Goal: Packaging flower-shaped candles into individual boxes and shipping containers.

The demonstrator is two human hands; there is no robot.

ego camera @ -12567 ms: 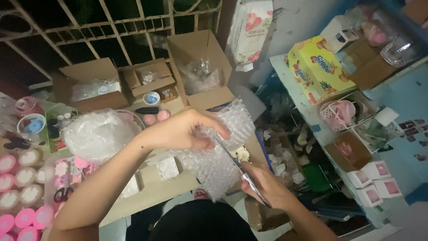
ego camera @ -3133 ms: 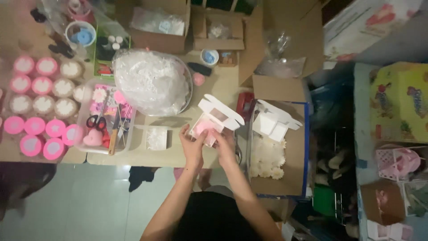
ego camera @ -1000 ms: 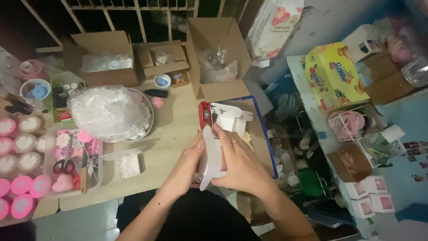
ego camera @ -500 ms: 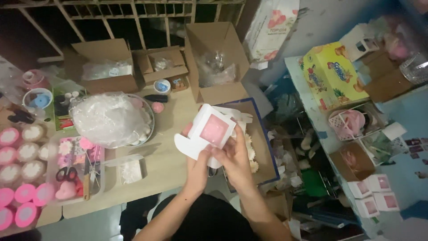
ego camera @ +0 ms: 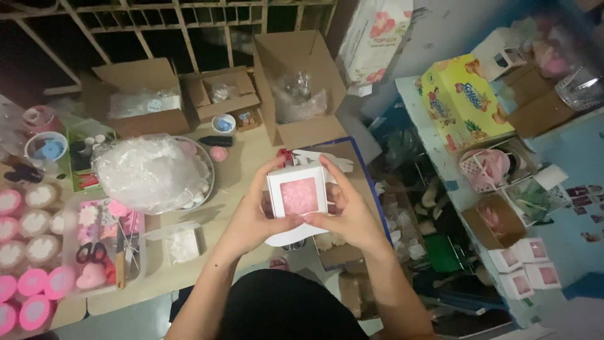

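Both hands curl around a small white box (ego camera: 297, 196) with a pink window, left hand (ego camera: 255, 214) and right hand (ego camera: 350, 211) gripping opposite sides. Thumbs press its lower front edge. The forearms reach forward, holding the box above the counter (ego camera: 242, 167).

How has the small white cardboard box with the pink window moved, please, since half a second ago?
Yes: the small white cardboard box with the pink window has turned from tilted to square-on and sits farther from the tall open brown carton, between both hands.
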